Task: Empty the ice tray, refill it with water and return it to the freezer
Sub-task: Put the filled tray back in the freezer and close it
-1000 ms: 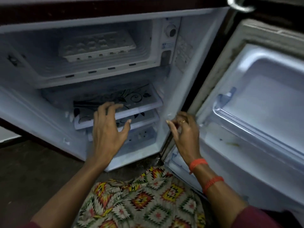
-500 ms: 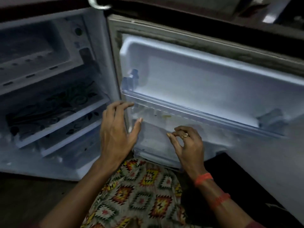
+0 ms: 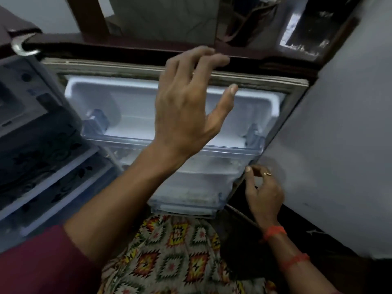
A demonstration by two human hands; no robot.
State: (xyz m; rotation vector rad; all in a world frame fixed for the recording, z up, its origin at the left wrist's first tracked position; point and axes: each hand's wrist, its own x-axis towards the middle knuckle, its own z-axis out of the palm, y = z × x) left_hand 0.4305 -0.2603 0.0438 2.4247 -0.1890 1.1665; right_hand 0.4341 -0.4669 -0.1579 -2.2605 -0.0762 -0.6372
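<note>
The fridge door [image 3: 135, 107] stands open in front of me, its white inner liner and clear door shelves facing me. My left hand [image 3: 188, 102] is raised in front of the door's upper part, fingers spread near the top edge, holding nothing. My right hand [image 3: 262, 192] hangs low by the door's lower right corner, fingers loosely curled, holding nothing. The fridge interior [image 3: 42, 166] with its patterned shelves shows at the left edge. The ice tray and the freezer compartment are out of view.
A grey wall [image 3: 339, 145] stands close to the right of the door. A metal door handle [image 3: 21, 47] shows at the upper left. My patterned garment [image 3: 169, 257] fills the bottom centre, above a dark floor.
My view has swung right from the fridge interior to the open door. My left hand has risen from the shelf level to the door's top edge. My right hand has stayed low.
</note>
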